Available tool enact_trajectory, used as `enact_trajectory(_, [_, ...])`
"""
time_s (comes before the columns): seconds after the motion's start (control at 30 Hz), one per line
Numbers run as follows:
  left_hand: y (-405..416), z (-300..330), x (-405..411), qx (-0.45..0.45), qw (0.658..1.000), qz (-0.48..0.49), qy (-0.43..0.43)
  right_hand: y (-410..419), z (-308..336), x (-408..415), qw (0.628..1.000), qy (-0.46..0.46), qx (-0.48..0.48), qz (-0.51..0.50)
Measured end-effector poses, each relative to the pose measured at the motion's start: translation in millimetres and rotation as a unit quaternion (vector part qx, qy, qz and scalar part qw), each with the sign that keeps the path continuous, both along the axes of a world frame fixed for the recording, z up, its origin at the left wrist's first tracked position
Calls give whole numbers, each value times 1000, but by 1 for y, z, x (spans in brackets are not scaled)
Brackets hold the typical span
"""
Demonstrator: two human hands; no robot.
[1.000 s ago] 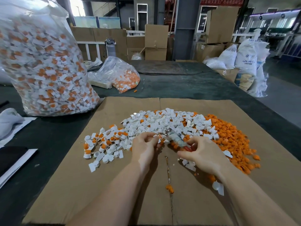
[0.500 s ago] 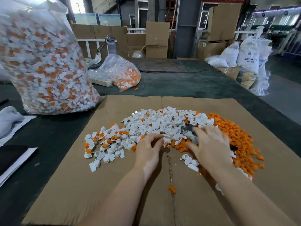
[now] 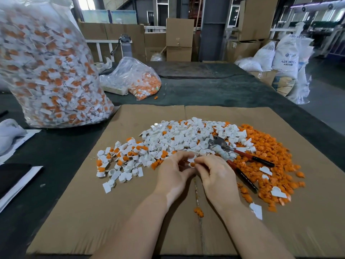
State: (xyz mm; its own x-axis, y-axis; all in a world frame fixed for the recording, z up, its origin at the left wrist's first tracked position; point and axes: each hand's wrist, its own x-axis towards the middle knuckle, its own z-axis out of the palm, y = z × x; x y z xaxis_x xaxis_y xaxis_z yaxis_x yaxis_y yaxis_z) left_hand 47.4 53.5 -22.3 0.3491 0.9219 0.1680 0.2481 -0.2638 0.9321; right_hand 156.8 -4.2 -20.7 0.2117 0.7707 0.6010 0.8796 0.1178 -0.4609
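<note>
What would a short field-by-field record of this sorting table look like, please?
left hand: pinches a small white piece
right hand: pinches the same piece
pliers: lying on the heaps, beside the right hand, not gripped
white pieces: heap in the middle of the cardboard
orange pieces: heap on the right
big bag: far left, full
small bag: behind the cardboard
</note>
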Motion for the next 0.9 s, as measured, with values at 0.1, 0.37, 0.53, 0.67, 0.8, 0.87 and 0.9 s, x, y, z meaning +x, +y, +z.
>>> enact_trajectory(0.1, [0, 0, 0, 6, 1000, 8, 6, -2, 1, 2, 1000, 11, -1, 5])
enact_trajectory(0.37, [-2, 2, 0, 54, 998, -5, 45, -1, -1, 2, 1000, 1, -22, 16])
enact_trajectory(0.53, [-3, 2, 2, 52, 996, -18, 72, -1, 1, 3, 999, -10, -22, 31])
enact_trajectory(0.67, [-3, 1, 3, 56, 996, -3, 72, -1, 2, 2, 1000, -17, -1, 17])
enact_trajectory(0.8, [-2, -1, 3, 56, 996, 27, 65, -1, 1, 3, 1000, 18, 15, -17])
enact_trajectory(0.87, [-2, -2, 2, 58, 995, 36, 66, -1, 0, 3, 999, 21, 16, -32])
enact_trajectory(0.9, [-2, -2, 1, 57, 996, 38, 59, -2, 0, 3, 999, 20, 17, -34])
